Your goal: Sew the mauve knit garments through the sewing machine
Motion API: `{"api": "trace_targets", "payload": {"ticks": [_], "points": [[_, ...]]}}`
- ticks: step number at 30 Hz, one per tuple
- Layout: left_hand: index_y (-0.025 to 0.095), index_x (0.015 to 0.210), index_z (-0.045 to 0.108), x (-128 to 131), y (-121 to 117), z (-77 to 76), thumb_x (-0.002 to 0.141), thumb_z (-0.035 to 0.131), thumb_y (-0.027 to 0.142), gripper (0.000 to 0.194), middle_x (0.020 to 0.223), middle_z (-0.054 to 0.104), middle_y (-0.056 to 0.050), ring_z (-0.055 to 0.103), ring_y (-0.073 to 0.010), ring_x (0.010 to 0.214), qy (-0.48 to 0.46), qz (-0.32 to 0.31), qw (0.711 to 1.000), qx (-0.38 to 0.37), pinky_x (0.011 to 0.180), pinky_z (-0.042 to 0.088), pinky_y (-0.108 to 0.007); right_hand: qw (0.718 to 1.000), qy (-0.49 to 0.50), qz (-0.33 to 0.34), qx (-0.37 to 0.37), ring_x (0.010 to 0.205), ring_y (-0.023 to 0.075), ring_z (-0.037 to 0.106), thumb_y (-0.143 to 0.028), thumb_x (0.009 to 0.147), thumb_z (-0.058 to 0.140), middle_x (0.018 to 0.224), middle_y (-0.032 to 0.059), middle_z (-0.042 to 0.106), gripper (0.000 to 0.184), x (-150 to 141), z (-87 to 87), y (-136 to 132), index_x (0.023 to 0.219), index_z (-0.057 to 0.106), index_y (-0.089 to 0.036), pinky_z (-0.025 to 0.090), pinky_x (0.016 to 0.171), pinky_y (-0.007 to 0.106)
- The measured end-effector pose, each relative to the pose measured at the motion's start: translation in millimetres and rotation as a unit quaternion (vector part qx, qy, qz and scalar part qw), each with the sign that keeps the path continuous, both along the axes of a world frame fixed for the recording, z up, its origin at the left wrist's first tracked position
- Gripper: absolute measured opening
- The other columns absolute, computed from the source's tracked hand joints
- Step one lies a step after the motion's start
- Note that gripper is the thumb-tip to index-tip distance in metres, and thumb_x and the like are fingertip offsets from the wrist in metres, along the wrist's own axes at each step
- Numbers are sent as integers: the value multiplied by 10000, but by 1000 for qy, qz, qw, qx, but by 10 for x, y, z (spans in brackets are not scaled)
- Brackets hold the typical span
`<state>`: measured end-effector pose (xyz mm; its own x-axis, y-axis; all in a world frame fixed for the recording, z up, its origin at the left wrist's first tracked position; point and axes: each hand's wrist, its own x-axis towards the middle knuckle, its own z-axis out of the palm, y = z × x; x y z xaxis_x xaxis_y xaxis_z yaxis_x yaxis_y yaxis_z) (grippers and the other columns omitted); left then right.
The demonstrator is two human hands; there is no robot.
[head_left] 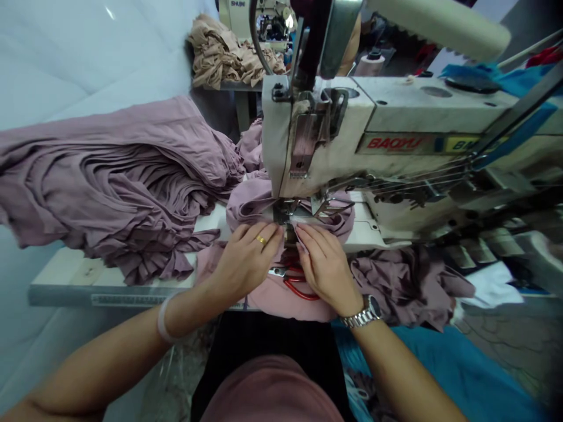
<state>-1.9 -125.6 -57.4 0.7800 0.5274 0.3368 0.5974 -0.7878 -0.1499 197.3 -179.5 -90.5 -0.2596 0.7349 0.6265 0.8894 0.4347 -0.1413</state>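
A mauve fabric piece (248, 196) lies looped around the needle area of a white sewing machine (396, 111). Just left of the presser foot (288, 208), my left hand (250, 252) has its fingers together on the fabric's near edge. On the other side, my right hand (328, 264) pinches the same edge between thumb and fingers. The fingertips of both hands come close to the foot. Red-handled scissors (301, 287) lie between my hands on pink cloth (281, 302), partly covered by my right hand.
A tall stack of mauve fabric pieces (123, 176) fills the left of the machine table (65, 275). Crumpled darker cloth (409, 281) hangs at the right, near blue fabric (440, 363). Behind stands another machine (237, 23) with a beige fabric heap (220, 53).
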Motion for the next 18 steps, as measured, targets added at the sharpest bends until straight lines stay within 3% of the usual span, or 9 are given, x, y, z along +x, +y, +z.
{"api": "trace_targets", "payload": {"ticks": [3, 7, 18], "points": [[94, 1339, 534, 42, -54, 24, 944, 496, 211, 413, 1308, 582, -115, 545, -254, 1128, 12, 27, 999, -12, 897, 457, -398, 998, 57, -1, -14, 1182, 251, 530, -138, 919, 497, 1285, 150, 598, 360, -117, -6, -7, 1267, 542, -60, 464, 1016, 444], [111, 1360, 519, 100, -89, 43, 956, 474, 227, 423, 1303, 582, -118, 550, -261, 1110, 30, 64, 997, -15, 872, 461, -398, 998, 59, 7, -24, 1190, 251, 523, -146, 926, 496, 1296, 140, 592, 361, -136, -6, -18, 1274, 542, -63, 455, 1017, 444], [72, 1295, 555, 74, -54, -32, 945, 447, 156, 375, 1327, 575, -143, 542, -248, 1164, 1, 40, 999, -9, 931, 444, -395, 995, -94, 14, -41, 1198, 265, 497, -192, 936, 476, 1353, 127, 565, 363, -75, 85, 29, 1264, 578, -73, 455, 975, 436]]}}
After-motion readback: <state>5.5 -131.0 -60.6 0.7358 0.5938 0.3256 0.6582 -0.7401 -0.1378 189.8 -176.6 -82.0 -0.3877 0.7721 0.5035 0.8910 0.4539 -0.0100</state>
